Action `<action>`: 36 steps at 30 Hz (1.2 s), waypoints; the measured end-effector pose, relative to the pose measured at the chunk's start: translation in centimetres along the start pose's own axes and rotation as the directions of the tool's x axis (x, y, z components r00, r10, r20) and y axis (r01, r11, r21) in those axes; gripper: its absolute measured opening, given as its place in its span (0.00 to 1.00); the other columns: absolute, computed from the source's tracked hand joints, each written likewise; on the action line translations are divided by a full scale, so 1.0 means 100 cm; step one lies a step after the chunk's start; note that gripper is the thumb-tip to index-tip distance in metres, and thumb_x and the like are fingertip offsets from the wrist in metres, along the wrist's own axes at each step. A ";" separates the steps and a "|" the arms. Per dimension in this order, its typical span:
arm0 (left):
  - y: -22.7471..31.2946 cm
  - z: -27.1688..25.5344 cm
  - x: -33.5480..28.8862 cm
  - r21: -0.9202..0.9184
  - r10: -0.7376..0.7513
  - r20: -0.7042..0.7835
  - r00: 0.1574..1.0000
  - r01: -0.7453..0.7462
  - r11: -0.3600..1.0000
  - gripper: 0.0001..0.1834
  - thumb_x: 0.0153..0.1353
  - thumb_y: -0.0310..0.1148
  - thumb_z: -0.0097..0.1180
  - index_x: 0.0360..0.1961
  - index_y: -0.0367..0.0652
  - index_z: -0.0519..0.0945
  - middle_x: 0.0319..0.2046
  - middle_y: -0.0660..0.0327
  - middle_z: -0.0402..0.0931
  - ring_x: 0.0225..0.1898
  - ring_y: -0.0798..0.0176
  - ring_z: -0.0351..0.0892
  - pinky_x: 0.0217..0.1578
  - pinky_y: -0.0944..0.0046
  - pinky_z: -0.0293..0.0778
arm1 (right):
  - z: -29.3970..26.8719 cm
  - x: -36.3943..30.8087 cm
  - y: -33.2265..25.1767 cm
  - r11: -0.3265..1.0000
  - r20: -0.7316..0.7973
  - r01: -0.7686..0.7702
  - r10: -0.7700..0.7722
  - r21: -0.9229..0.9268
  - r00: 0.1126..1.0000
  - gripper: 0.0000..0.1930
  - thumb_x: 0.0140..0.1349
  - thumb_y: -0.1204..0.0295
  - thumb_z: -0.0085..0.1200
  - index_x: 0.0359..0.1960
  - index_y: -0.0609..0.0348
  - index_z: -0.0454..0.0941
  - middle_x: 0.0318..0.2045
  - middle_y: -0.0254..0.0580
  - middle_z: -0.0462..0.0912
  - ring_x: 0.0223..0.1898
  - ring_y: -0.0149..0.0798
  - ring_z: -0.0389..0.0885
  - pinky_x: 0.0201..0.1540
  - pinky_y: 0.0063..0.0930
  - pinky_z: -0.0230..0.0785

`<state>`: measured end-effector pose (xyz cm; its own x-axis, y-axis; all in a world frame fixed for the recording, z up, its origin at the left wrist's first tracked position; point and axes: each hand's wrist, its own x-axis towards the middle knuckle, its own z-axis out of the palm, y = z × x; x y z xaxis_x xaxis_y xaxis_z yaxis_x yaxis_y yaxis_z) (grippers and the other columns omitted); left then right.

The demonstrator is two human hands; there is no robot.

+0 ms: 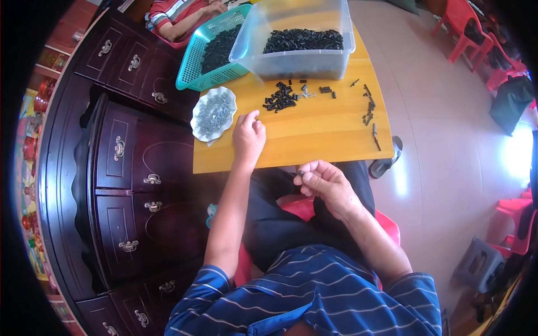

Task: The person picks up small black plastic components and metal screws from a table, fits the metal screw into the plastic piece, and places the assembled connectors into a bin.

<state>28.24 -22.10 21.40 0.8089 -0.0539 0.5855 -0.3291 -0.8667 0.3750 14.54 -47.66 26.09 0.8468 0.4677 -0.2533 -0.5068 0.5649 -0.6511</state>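
Note:
My left hand [249, 136] rests at the near left of the table, its fingers curled together. Whatever it may hold is too small to make out. Right beside it lies a white scalloped dish [196, 122] full of small silvery screws or pins [215, 112]. Over my lap, just off the table's front edge, my right hand [329, 187] pinches a small dark piece [301, 173] between thumb and fingers. A loose pile of short black cylindrical pieces [280, 98] is spread beyond my left hand, with a few silvery pins [306, 94] next to it.
A clear plastic bin [302, 68] and a green basket [193, 80], both holding black pieces, stand at the table's [291, 143] far side. More dark pieces [369, 106] line the right edge. Dark wooden cabinets [126, 145] flank the left. Another person's arm [185, 27] shows behind the basket.

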 end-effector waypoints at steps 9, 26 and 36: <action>0.079 -0.066 -0.047 -0.712 -0.306 0.527 0.793 0.608 0.351 0.07 0.66 0.24 0.64 0.45 0.34 0.83 0.31 0.63 0.83 0.29 0.73 0.80 0.33 0.73 0.78 | 0.000 0.003 0.004 1.000 -0.022 -0.005 0.006 0.012 1.000 0.06 0.74 0.72 0.56 0.49 0.57 0.79 0.40 0.33 0.87 0.34 0.20 0.80 0.44 0.19 0.79; 0.122 -0.098 -0.052 -0.753 -0.072 0.538 0.840 0.517 0.408 0.05 0.66 0.20 0.63 0.43 0.32 0.85 0.35 0.62 0.85 0.35 0.72 0.84 0.39 0.71 0.80 | 0.004 0.000 0.002 0.999 0.019 0.036 -0.035 -0.041 0.999 0.06 0.74 0.71 0.57 0.47 0.59 0.80 0.39 0.35 0.87 0.36 0.21 0.82 0.44 0.16 0.78; 0.122 -0.106 -0.038 -0.614 0.008 0.562 0.827 0.411 0.674 0.04 0.64 0.22 0.66 0.39 0.34 0.87 0.30 0.64 0.85 0.31 0.74 0.81 0.35 0.73 0.77 | 0.008 -0.002 0.007 0.982 -0.006 0.161 -0.162 -0.098 0.987 0.05 0.73 0.74 0.58 0.44 0.63 0.80 0.38 0.40 0.87 0.37 0.27 0.84 0.45 0.27 0.84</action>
<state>16.02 -27.25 31.37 0.9400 -0.3308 0.0831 -0.1886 -0.3012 0.9347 13.83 -46.82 26.23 0.9187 0.3659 -0.1485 -0.3457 0.5636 -0.7503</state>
